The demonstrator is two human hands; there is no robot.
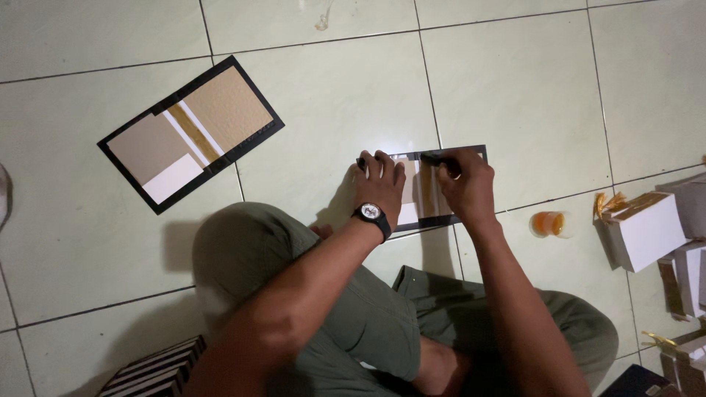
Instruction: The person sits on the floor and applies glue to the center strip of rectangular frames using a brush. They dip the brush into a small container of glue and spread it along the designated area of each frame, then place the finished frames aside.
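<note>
While pressed flat, left hand (380, 179) open on black-bordered card (430, 192); right hand (465, 184) pinching its top edge.

White box (647, 229) with gold trim at right; more pale boxes (691, 272) stacked just beyond it

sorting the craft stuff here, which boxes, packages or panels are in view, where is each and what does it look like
Black-bordered panel: on the floor at upper left, rectangular, tan, beige, white and gold patches.
Second black-bordered panel: under the left hand and right hand, same style.
White box: on the floor at right, gold trim on top.
Small round container: left of the white box, orange.
Striped stack: bottom left, black and white.
</note>
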